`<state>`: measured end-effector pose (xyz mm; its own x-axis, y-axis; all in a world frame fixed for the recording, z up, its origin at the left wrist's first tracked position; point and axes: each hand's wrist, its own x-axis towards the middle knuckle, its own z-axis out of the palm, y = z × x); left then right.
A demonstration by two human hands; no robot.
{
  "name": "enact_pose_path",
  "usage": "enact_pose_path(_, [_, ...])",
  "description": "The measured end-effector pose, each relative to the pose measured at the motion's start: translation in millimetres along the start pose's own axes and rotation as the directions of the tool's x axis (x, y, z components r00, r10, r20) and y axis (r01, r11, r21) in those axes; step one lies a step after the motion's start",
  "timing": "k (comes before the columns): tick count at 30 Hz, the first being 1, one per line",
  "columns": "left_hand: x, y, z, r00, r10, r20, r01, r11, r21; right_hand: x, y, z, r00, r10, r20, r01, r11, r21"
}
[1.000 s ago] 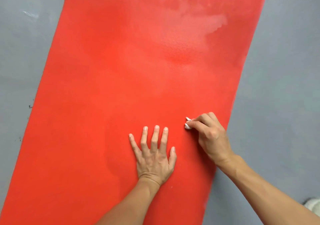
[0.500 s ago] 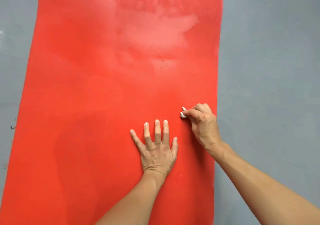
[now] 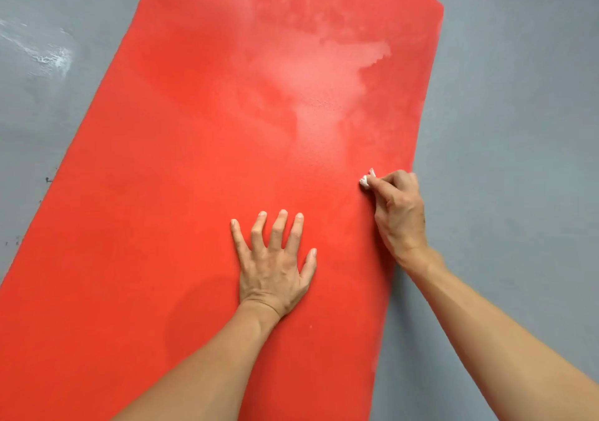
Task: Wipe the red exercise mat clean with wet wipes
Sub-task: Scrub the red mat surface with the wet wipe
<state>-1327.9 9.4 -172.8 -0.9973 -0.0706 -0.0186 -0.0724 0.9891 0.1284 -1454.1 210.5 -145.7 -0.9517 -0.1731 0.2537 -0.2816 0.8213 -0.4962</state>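
The red exercise mat lies flat on a grey floor and fills most of the view. A pale, whitish patch covers its far middle part. My left hand lies flat on the mat with fingers spread, palm down. My right hand is near the mat's right edge and pinches a small crumpled white wet wipe against the mat surface; only a bit of the wipe sticks out past the fingertips.
Grey floor surrounds the mat on both sides. A whitish smear marks the floor at the far left. Small dark specks sit by the mat's left edge.
My right hand with the wipe has moved away from my left hand, toward the mat's right edge. The left hand stays flat on the mat. The camera view has shifted.
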Motion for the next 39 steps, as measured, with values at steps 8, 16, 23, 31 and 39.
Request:
enact_pose_path(8, [0.1,2.1,1.8,0.999,0.005,-0.041,-0.004,0.999,0.04,14.5,41.7,-12.1,0.931,-0.336,0.143,0.338,0.941,0.011])
enact_pose_path(16, [0.3,2.8,2.4,0.999,0.006,-0.05,-0.004,0.999,0.044,-34.7,10.9,-4.5,0.955,-0.262,0.138,0.25,0.963,0.097])
enact_pose_path(23, [0.2,2.7,2.9,0.999,0.004,-0.048,-0.002,0.999,0.035,23.5,39.0,-3.6,0.968,-0.241,0.073,0.24,0.97,0.025])
enact_pose_path(31, [0.5,2.0,0.5,0.999,0.01,-0.038,-0.01,1.0,0.018,-28.0,-33.6,12.7,0.904,-0.347,0.248,0.298,0.93,0.217])
enact_pose_path(39, [0.3,0.5,-1.1,1.0,0.016,-0.015,-0.016,1.0,-0.024,12.0,-39.9,26.6,0.998,0.043,0.053,-0.049,0.994,0.103])
